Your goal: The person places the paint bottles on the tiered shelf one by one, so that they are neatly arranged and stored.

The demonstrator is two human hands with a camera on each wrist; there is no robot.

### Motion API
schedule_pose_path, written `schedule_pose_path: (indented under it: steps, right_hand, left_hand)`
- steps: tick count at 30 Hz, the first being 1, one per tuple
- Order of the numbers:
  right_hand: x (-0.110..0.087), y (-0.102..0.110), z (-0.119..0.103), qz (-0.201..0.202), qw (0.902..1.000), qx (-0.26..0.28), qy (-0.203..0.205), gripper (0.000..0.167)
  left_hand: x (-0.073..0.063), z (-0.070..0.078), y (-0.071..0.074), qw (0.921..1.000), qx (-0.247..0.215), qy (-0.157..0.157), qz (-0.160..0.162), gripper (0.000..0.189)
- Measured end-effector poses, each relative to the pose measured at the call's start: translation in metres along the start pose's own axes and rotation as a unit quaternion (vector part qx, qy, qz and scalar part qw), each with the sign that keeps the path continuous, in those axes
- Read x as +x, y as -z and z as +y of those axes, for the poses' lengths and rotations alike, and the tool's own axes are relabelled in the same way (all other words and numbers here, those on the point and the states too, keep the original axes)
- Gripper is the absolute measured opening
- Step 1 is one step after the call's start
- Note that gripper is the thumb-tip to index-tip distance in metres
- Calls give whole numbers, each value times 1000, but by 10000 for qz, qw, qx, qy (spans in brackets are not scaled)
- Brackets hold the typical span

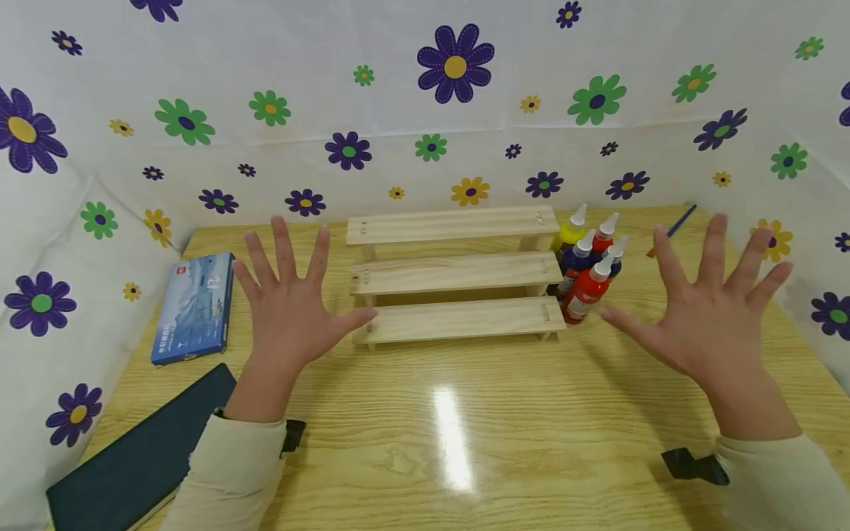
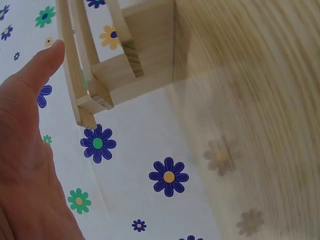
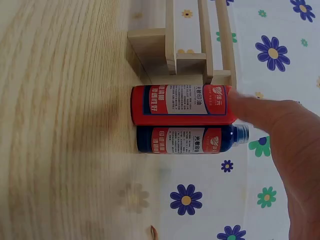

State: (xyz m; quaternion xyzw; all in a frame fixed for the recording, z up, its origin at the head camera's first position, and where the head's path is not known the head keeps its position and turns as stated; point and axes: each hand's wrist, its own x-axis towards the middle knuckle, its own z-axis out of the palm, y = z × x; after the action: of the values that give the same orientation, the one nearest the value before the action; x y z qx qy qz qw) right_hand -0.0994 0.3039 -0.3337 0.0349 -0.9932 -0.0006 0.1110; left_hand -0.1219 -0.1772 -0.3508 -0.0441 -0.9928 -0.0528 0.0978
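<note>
Both hands are held up over the table with fingers spread and nothing in them. My left hand (image 1: 285,317) is nearest the left end of a three-step wooden rack (image 1: 458,274); its thumb overlaps the lowest step in the head view. On the other side, my right hand (image 1: 710,332) hovers right of a cluster of bottles with white nozzle caps. The front one is a red bottle (image 1: 586,293), with a dark blue bottle (image 1: 574,262) and a yellow bottle (image 1: 567,234) behind it. In the right wrist view the thumb overlaps the top of the red bottle (image 3: 185,105).
A blue flat box (image 1: 194,306) lies at the table's left, with a dark flat board (image 1: 142,457) in front of it. At the back right lies a thin blue-handled brush (image 1: 680,221). White flowered cloth (image 1: 299,59) hangs behind and at both sides of the table.
</note>
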Motion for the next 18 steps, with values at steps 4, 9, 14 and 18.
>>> schedule_pose_path:
  steps: [4, 9, 14, 18]
  right_hand:
    - [-4, 0, 4, -283, 9989, 232, -299, 117]
    - [-15, -2, -1, -92, 9858, 1636, -358, 104]
    - [-19, -2, -13, -64, 9464, 3188, -523, 82]
    - [-15, -5, -22, -33, 9097, 4060, -874, 65]
  left_hand:
    - [-1, 2, -3, 9966, -814, 11, 132, 127]
    - [-3, 8, -9, 9770, -2123, 200, 79, 127]
    - [-4, 16, -14, 9409, -3338, 516, -263, 124]
    - [-3, 21, -17, 9013, -4198, 889, -599, 116]
